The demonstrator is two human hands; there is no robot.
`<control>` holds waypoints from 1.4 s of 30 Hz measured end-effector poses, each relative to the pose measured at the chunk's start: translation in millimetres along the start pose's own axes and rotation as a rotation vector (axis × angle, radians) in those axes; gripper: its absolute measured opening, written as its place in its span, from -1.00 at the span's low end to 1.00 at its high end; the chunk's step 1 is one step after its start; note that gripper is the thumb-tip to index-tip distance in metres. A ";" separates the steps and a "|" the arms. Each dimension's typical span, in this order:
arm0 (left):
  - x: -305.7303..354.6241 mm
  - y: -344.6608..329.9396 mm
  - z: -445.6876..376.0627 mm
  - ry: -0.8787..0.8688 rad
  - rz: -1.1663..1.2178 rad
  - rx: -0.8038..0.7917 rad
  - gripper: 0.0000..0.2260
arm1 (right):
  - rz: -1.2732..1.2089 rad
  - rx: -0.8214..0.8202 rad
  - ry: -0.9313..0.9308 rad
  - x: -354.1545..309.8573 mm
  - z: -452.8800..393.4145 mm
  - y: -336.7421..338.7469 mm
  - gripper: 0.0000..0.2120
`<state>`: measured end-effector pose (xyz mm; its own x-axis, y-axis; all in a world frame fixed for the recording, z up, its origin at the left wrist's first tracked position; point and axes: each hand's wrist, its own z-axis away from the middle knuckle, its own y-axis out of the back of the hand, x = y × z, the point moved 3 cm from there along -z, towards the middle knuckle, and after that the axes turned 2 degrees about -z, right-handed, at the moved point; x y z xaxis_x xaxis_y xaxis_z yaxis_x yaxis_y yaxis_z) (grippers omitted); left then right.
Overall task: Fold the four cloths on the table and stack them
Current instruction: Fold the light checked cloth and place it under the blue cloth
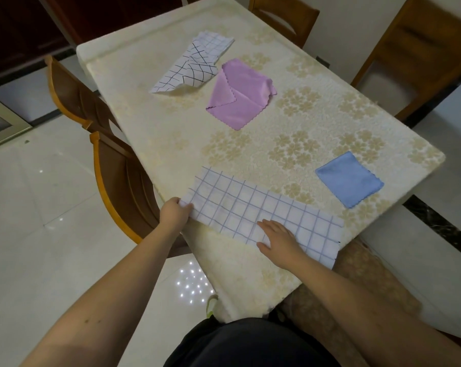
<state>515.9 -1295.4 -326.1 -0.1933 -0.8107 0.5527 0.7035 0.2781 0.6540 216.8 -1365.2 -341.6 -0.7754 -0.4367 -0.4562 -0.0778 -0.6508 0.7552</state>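
Left hand [175, 211]: closed in a pinch on the left end of the blue-checked cloth [264, 213], thumb on top, at the table's left edge. Right hand [278, 241]: fingers spread, palm down, pressed flat on the same cloth near its near edge, right of the left hand.

Blue-checked cloth: white with a pale blue grid, lying as a long strip across the near part of the table [250, 144], its right end past the right hand and reaching the table's edge.

Blue cloth [350, 178]: small neat square, flat, beyond and to the right of the right hand, near the right edge of the table, apart from the checked strip.

Pink cloth [240, 95]: well beyond both hands, one corner turned over onto itself, scalloped edges.

Black-checked cloth [192, 67]: white with dark grid lines, rumpled, farthest from the hands, just left of the pink cloth and touching or nearly touching it.

Table: cream covering with a tan flower pattern.

Chairs: two wooden ones [123, 181] left of the left hand, tucked against the table; two more [285, 17] at the far side.

Floor [38, 207]: pale glossy tiles.
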 end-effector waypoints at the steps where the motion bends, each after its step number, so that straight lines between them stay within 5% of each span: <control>1: 3.8 7.6 1.7 -0.025 0.016 0.023 -0.69 | -0.024 0.001 0.003 -1.5 -0.8 -0.7 -0.40; 5: 27.4 41.0 17.5 -0.210 0.000 0.171 -0.74 | -0.161 0.013 0.012 -10.3 -4.2 0.8 -0.40; 8: 55.0 53.1 40.2 -0.529 -0.133 0.240 -0.80 | -0.299 0.042 -0.009 -14.1 -3.0 5.3 -0.41; 14: 94.1 3.6 98.1 -1.000 -0.345 0.066 -0.90 | -0.657 0.151 -0.156 3.1 8.8 11.5 -0.49; 21: 92.0 -88.5 131.2 -1.190 -0.512 -0.181 -0.86 | -0.808 0.383 -0.357 43.1 40.9 23.2 -0.61; 30: 83.4 -130.9 133.7 -1.136 -0.508 -0.524 -0.72 | -0.839 0.530 -0.479 77.0 70.3 15.1 -0.66; 34: 90.9 -118.6 108.8 -1.048 -0.396 -0.350 -0.76 | -0.881 0.535 -0.498 79.5 73.8 13.7 -0.66; 38: 93.5 -110.6 69.6 -0.996 -0.489 -0.119 -0.59 | -0.915 0.514 -0.475 76.2 69.7 17.4 -0.66; 42: 95.6 -105.1 39.3 -0.554 -0.311 -0.028 -0.63 | -0.953 0.494 -0.458 75.7 60.0 24.5 -0.65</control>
<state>396.6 -1381.9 -321.6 -0.7112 -0.4622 0.5296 0.5741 0.0528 0.8171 118.6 -1376.9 -329.4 -0.4174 0.4287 -0.8012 -0.9077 -0.2378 0.3456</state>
